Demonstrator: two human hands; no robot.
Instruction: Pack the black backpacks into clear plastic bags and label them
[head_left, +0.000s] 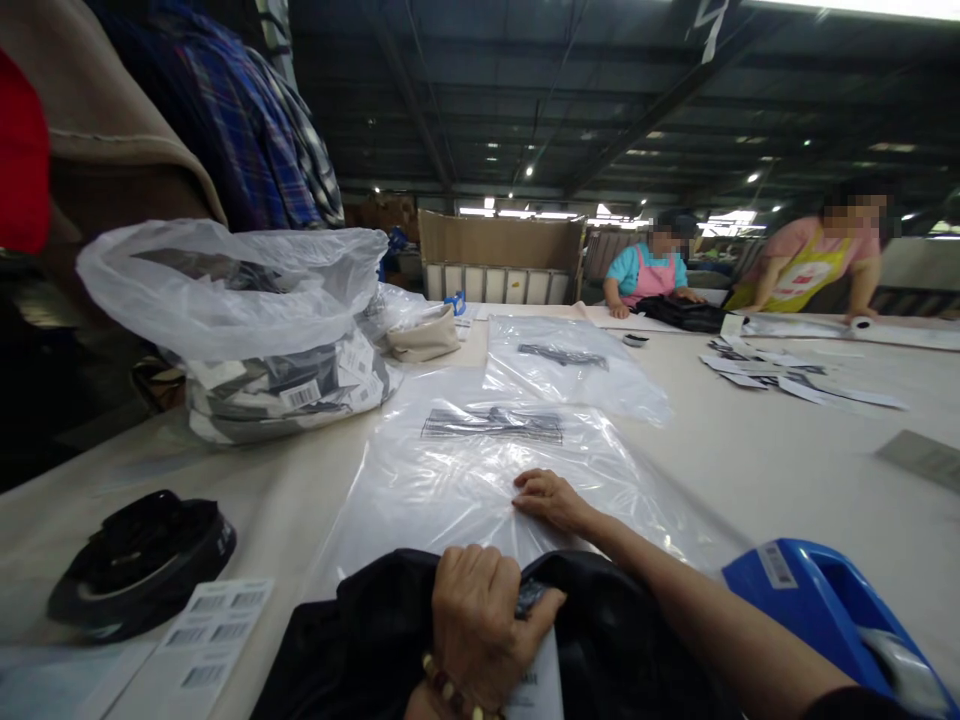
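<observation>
My left hand [480,610], with a beaded bracelet at its wrist, is closed round a black garment [390,610] close to me. A small dark shiny piece [529,597] shows between its thumb and fingers, too little of it to name. Below that, a white printed tag [541,680] hangs against the black cloth. Farther forward, my right hand [551,500] rests on a stack of clear plastic bags [450,490], its fingers stretched out and slightly bent. Dark printing marks the top bag.
At left stand a large plastic sack [300,390] of labels and a dark roll [142,560], with a barcode sticker sheet [202,640] near it. A blue tape dispenser [817,610] sits at right. More bags [570,385], paper strips [787,370] and two people are beyond.
</observation>
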